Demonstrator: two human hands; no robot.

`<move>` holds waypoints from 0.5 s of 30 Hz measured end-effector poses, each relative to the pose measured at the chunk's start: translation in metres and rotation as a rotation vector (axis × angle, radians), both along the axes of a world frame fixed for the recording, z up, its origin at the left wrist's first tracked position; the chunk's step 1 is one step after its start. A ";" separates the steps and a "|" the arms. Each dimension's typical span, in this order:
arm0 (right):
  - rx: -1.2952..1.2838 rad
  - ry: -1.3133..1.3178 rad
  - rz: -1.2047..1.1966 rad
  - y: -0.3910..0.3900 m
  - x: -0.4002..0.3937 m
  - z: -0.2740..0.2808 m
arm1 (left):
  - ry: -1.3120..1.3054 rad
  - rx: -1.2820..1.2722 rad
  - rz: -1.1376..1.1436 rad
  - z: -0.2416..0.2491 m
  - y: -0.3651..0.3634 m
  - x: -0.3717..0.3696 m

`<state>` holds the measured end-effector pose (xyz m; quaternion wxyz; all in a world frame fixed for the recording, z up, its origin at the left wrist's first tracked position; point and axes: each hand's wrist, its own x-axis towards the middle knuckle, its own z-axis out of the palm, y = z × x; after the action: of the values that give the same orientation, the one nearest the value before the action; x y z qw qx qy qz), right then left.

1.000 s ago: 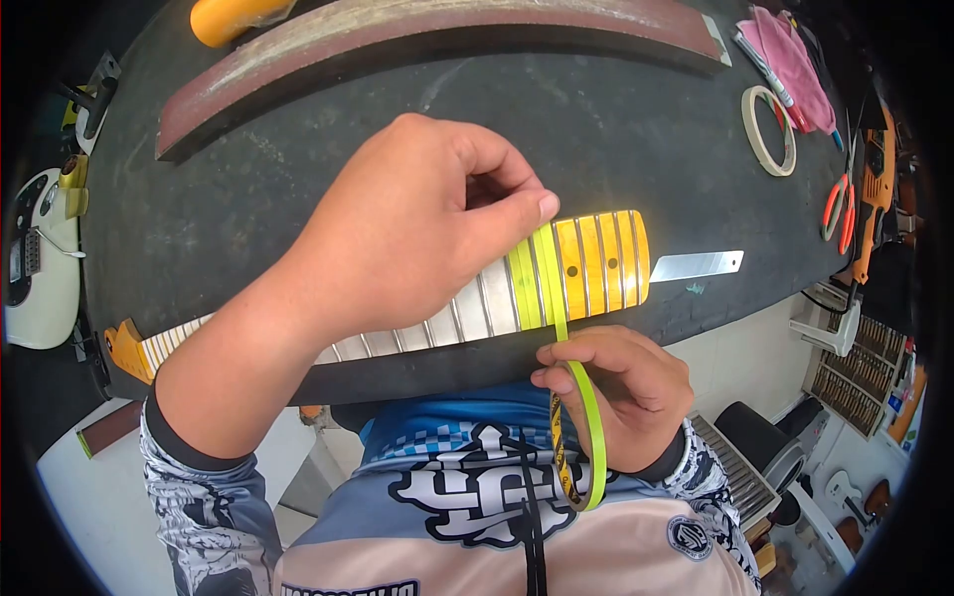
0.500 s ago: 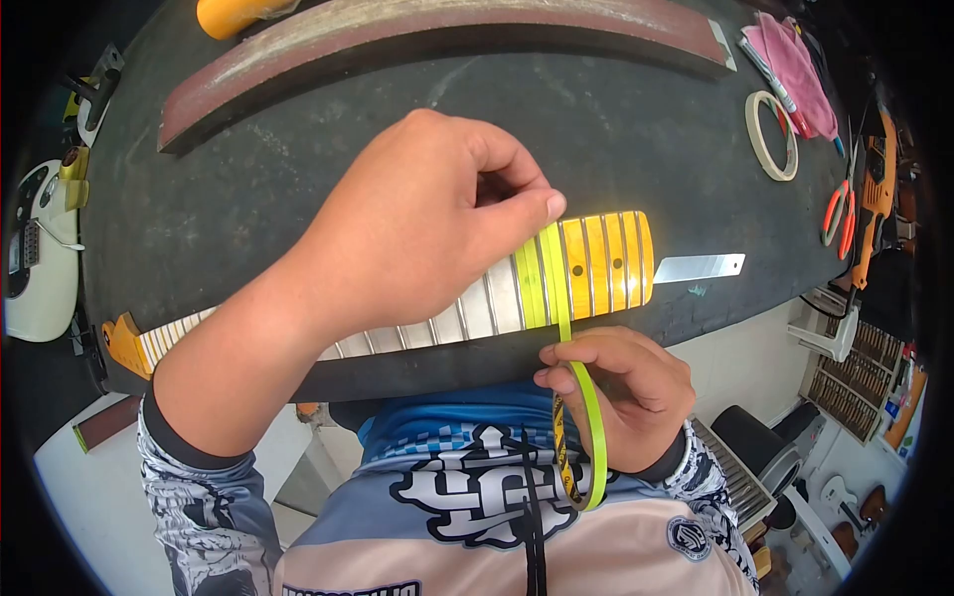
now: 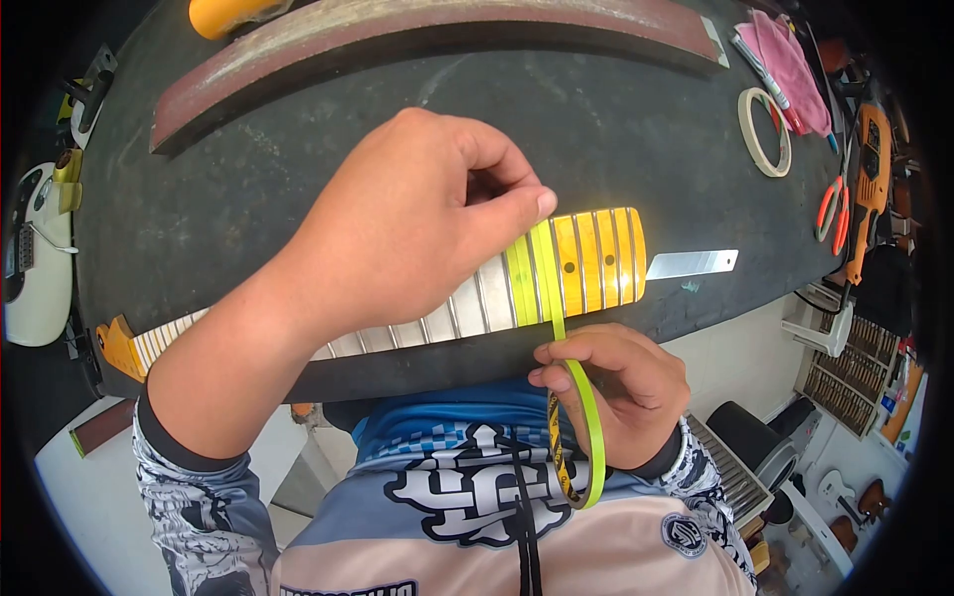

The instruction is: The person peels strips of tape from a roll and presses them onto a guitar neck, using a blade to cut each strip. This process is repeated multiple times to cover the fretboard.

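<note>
A guitar neck [image 3: 583,268] lies across the dark bench, its amber fretboard bare at the right end. White tape covers the wood between the frets farther left, then strips of yellow-green masking tape [image 3: 519,288]. My left hand [image 3: 422,223] reaches over the neck, with thumb and finger pinched on the tape strip's upper end at the far edge. Below the near edge, my right hand [image 3: 626,392] grips the tape where it runs down to its narrow roll [image 3: 596,447]. Between the hands the strip lies along a fret. My left hand hides part of the neck.
A cutter blade [image 3: 696,263] lies just off the neck's right end. Beyond the neck is a long sanding beam [image 3: 437,40]. At right are a beige tape roll [image 3: 763,134], a pink cloth [image 3: 790,70], red-handled scissors [image 3: 833,214] and an orange power tool [image 3: 870,189].
The whole view has shifted slightly, so everything sits a little farther left. Both hands keep nearly the same hold on the tape and the same place along the neck.
</note>
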<state>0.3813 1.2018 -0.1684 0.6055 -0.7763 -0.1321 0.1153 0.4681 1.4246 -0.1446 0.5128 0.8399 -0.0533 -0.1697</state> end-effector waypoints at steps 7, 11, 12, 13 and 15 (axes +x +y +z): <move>-0.007 -0.007 0.011 -0.001 0.000 0.000 | -0.012 0.007 -0.001 -0.002 0.000 0.001; -0.006 -0.013 0.015 -0.001 0.001 0.001 | 0.019 0.011 0.005 0.000 0.000 0.000; -0.006 -0.015 0.011 -0.001 0.001 0.000 | 0.018 0.012 0.008 0.000 0.000 0.000; -0.007 -0.014 0.009 -0.001 0.000 0.000 | 0.018 0.010 0.008 0.000 0.000 0.000; -0.009 -0.016 0.017 -0.001 0.001 0.000 | 0.014 0.007 0.007 0.000 0.000 0.000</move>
<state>0.3820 1.2009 -0.1685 0.5997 -0.7789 -0.1432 0.1147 0.4680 1.4247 -0.1449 0.5109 0.8406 -0.0461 -0.1740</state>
